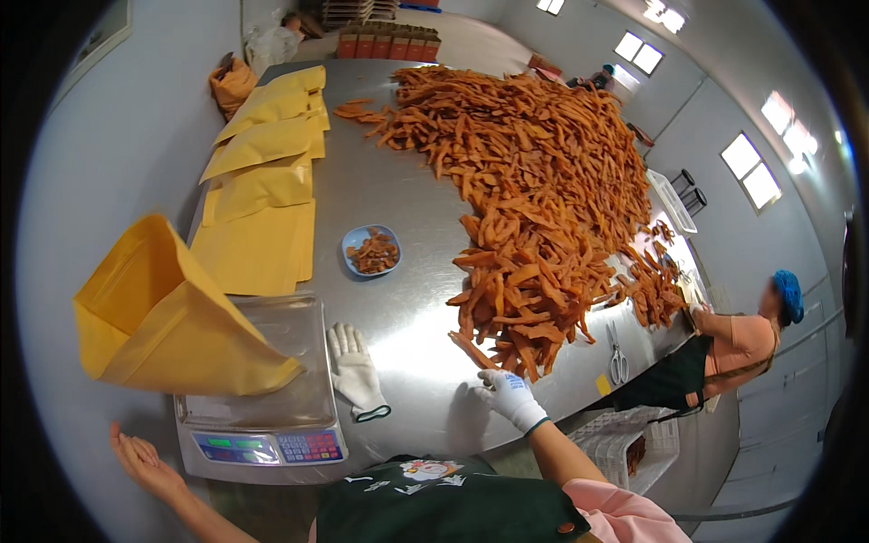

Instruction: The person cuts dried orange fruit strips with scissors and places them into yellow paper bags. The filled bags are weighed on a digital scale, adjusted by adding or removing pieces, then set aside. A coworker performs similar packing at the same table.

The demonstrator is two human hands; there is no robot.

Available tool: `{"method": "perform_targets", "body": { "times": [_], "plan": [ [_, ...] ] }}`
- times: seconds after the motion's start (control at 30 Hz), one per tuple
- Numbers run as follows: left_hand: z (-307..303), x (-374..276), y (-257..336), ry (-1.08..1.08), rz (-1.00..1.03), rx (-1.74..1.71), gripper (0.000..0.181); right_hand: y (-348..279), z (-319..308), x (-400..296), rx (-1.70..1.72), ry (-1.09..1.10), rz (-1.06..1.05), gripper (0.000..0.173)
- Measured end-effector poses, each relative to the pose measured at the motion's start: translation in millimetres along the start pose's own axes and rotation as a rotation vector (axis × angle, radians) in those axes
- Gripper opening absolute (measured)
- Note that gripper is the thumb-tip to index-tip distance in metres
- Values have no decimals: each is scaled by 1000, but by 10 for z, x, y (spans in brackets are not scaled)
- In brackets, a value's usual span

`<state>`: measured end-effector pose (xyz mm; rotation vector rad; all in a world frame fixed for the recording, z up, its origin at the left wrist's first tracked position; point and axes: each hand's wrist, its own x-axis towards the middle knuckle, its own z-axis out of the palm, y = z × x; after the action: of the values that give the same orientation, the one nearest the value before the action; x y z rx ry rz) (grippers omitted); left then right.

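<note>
My left hand (144, 460) is bare and holds nothing, its fingers loosely curled, left of a digital weighing scale (268, 444). On the scale's pan a yellow stand-up pouch (197, 339) rests with its wide mouth gaping up and left. My right hand (512, 399) wears a white knit glove and reaches to the near end of a big heap of orange dried sweet potato strips (536, 224). Its fingers are apart beside the lowest strips, with nothing visible between them; the far side of the hand is hidden. An off-hand white glove (356, 370) lies flat beside the scale.
More yellow pouches (254, 237) lie in an overlapping row along the steel table's (414, 292) left side. A blue dish (372, 251) holds small scraps. Scissors (616, 360) lie near the right edge. A person (740, 339) stands at the right, above a white plastic crate (628, 444).
</note>
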<state>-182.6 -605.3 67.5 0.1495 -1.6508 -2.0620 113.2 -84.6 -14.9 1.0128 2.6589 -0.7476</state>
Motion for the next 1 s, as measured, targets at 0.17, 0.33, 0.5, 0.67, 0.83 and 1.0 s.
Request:
{"method": "perform_targets", "body": {
  "times": [0.17, 0.33, 0.5, 0.67, 0.83, 1.0],
  "plan": [
    [438, -83, 92, -26, 73, 48, 41, 53, -18, 238, -141, 191, 94, 35],
    [482, -30, 174, -16, 125, 57, 42, 53, -476, 483, -219, 612, -79, 31],
    [474, -31, 112, -23, 105, 43, 41, 336, -673, 734, -506, 472, 85, 46],
    [449, -80, 24, -52, 73, 35, 39, 354, -557, 870, -669, 416, 77, 33],
    [362, -100, 28, -27, 59, 18, 40, 415, -658, 827, -411, 647, -156, 23],
    [284, -79, 2, 2, 53, -29, 41, 351, -1257, 880, 898, 793, -215, 22]
  ]
}}
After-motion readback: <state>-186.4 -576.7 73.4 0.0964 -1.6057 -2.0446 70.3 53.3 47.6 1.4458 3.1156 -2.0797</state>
